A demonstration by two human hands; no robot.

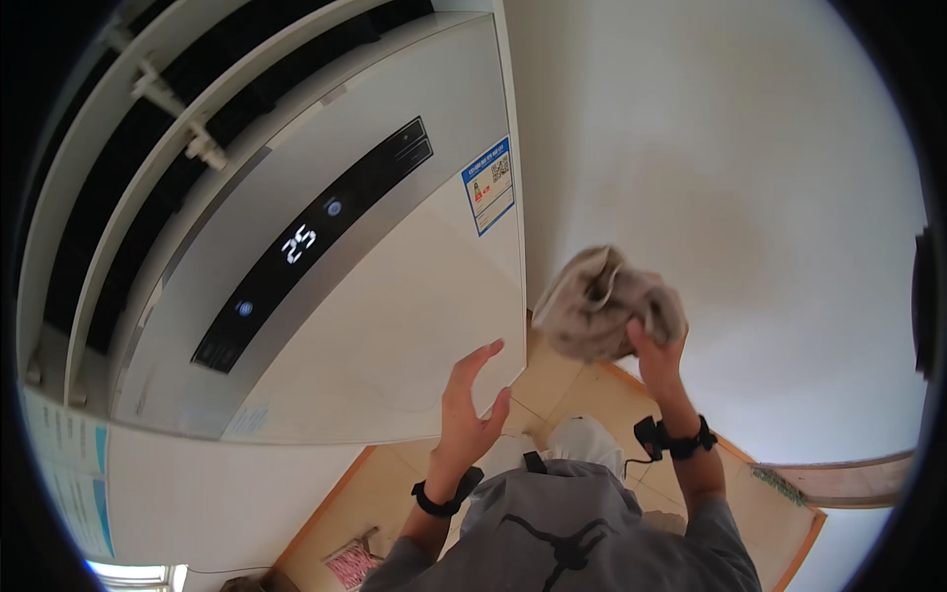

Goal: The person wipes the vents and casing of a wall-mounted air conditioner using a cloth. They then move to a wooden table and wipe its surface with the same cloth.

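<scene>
A crumpled grey-brown cloth (584,318) is held in my right hand (661,362), in front of the white wall. My thumb presses on its near side, and the other fingers are mostly hidden behind it. My left hand (470,411) is raised before the lower right part of a white floor-standing air conditioner (399,311). Its fingers are apart and curved, with nothing between them. The unit's curved black display panel (355,189) is lit and shows a number. Above the panel run the louvres (159,126) of the air outlet.
A white wall (740,185) rises to the right of the unit. A label (490,185) with writing sticks to the unit's right edge. Below lie beige floor tiles (399,481) with an orange-brown skirting edge (325,503). A small stool with a pink woven seat (351,566) stands at lower left.
</scene>
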